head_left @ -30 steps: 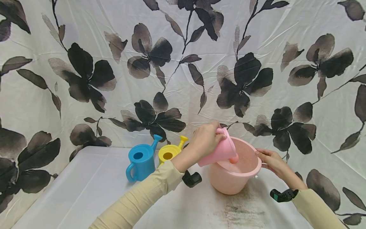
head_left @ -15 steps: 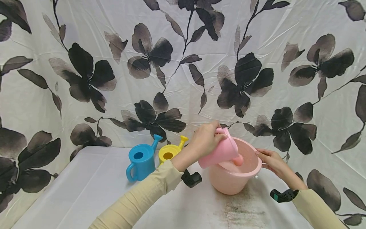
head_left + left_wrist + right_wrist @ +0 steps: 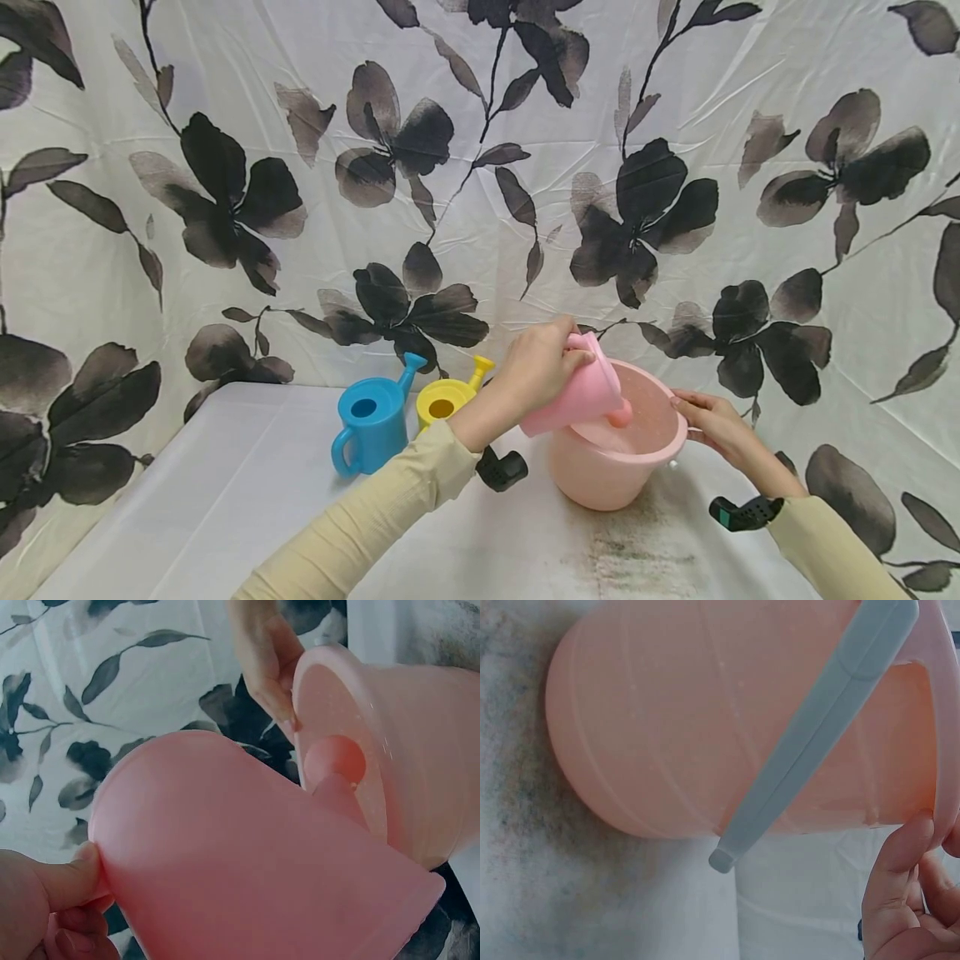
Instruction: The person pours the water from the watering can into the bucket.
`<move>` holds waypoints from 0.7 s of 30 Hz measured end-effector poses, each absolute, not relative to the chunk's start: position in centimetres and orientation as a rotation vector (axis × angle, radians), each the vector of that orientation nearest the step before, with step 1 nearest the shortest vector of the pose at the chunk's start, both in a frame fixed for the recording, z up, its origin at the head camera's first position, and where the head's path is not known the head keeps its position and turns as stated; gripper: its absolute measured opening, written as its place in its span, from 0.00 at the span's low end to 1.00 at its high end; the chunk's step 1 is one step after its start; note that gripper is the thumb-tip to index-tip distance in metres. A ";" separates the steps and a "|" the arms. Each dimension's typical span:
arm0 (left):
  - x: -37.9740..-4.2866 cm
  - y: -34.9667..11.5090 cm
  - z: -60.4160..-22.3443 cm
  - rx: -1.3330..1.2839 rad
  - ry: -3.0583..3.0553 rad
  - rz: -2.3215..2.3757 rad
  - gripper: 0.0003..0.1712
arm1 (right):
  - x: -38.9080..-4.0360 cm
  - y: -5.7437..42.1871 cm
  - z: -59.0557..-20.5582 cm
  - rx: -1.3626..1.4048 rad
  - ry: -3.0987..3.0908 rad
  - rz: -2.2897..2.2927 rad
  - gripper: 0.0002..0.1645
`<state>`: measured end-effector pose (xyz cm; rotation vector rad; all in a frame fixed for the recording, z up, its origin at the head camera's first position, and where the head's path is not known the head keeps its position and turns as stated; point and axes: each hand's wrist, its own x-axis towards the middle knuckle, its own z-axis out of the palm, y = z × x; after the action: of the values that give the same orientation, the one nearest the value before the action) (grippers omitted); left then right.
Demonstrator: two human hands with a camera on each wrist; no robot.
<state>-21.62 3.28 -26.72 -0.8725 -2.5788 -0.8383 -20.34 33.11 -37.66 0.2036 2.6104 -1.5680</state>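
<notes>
My left hand [image 3: 542, 367] grips the handle of a pink watering can [image 3: 573, 398], which is tipped to the right over a pale pink bucket [image 3: 600, 479]. The can's round spout head [image 3: 335, 759] sits inside the bucket's mouth in the left wrist view. At the bucket's right side, my right hand [image 3: 720, 429] pinches the rim between thumb and fingers. In the right wrist view the thumb [image 3: 906, 844] lies against the rim, and a grey bucket handle [image 3: 802, 750] hangs across the bucket's side.
A blue watering can [image 3: 372, 425] and a yellow watering can [image 3: 442, 400] stand on the white table [image 3: 225, 467] to the left, the yellow one partly behind my left forearm. A dark smudge [image 3: 637, 550] marks the tabletop in front of the bucket. Floral cloth [image 3: 525, 167] hangs behind.
The pink watering can shifted slightly right and down, then a little back, its spout head staying in the bucket's mouth. The right hand has kept its hold on the rim.
</notes>
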 end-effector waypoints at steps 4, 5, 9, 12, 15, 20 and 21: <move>-21.6 3.2 -26.7 -0.879 -2.563 -0.816 0.12 | -20.3 33.1 -37.6 0.207 2.619 -1.559 0.40; -21.6 3.2 -26.7 -0.881 -2.557 -0.814 0.12 | -20.3 33.1 -37.6 0.204 2.622 -1.553 0.40; -21.6 3.1 -26.8 -0.889 -2.532 -0.822 0.11 | -20.3 33.2 -37.7 0.208 2.623 -1.548 0.40; -21.6 3.2 -26.8 -0.885 -2.518 -0.841 0.12 | -20.4 33.1 -37.7 0.226 2.618 -1.553 0.40; -21.8 3.2 -26.9 -0.873 -2.504 -0.849 0.12 | -20.4 33.1 -37.7 0.236 2.616 -1.553 0.40; -21.9 3.1 -26.9 -0.859 -2.481 -0.872 0.12 | -20.3 33.1 -37.7 0.241 2.624 -1.547 0.40; -21.9 3.1 -26.9 -0.859 -2.477 -0.881 0.12 | -20.3 33.1 -37.7 0.241 2.626 -1.545 0.40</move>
<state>-21.86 3.13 -26.95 -0.8590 -2.4768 -0.8812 -20.33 33.05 -37.68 0.2405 2.6258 -1.5453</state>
